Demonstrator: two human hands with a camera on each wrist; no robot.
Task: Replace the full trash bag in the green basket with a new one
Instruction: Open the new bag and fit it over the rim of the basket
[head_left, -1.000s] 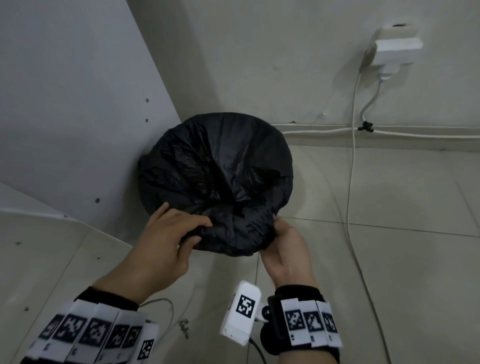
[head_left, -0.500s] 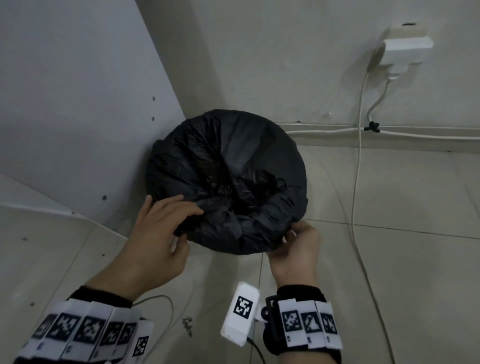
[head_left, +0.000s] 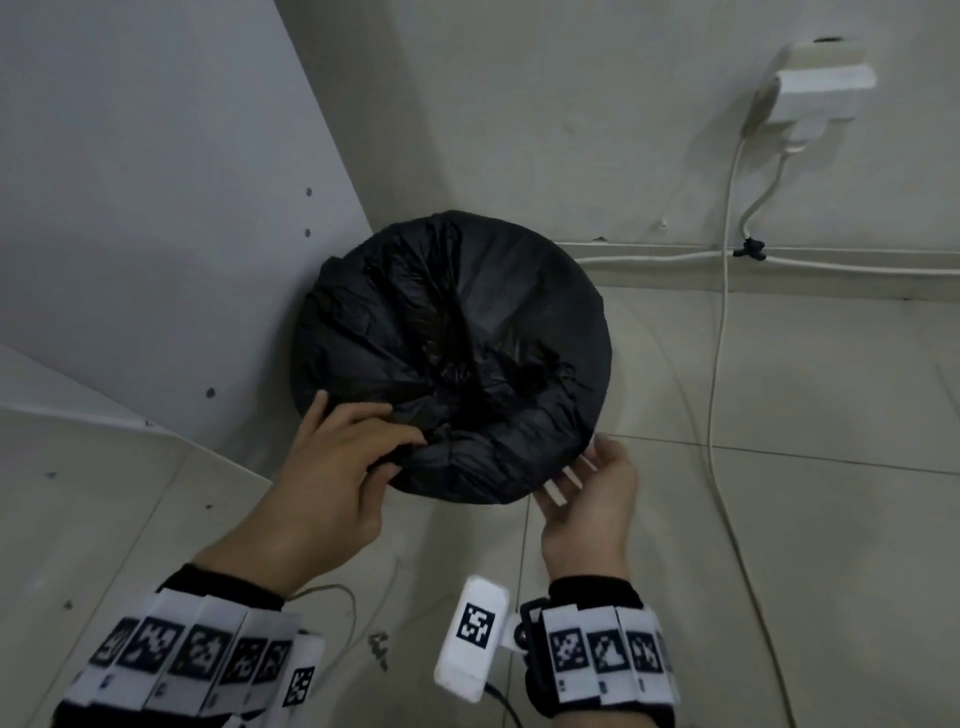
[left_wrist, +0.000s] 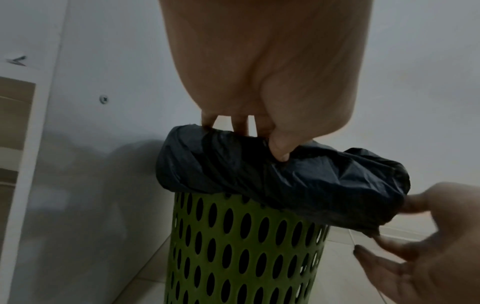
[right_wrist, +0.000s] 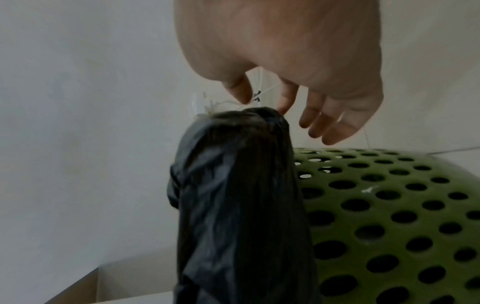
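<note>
A black trash bag (head_left: 467, 338) is stretched over the mouth of the green perforated basket (left_wrist: 246, 246), which stands in a corner. My left hand (head_left: 402, 457) pinches the bag's folded near rim, thumb outside and fingers on top, as the left wrist view shows (left_wrist: 259, 142). My right hand (head_left: 582, 462) is at the bag's near-right rim with fingers straight and spread, the fingertips at the fold's lower edge. In the right wrist view the right hand (right_wrist: 298, 115) hangs open above the bag (right_wrist: 241, 195) and basket wall (right_wrist: 389, 205). From above, the bag hides the basket.
A white cabinet panel (head_left: 156, 234) stands close on the left, with the wall behind. A wall socket block (head_left: 810, 88) feeds white cables (head_left: 717, 364) that run down and across the tiled floor on the right. A thin wire (head_left: 337, 597) lies near my wrists.
My right hand slid right along the rim and opened its fingers, letting go of the bag edge. My left hand stayed on the near rim.
</note>
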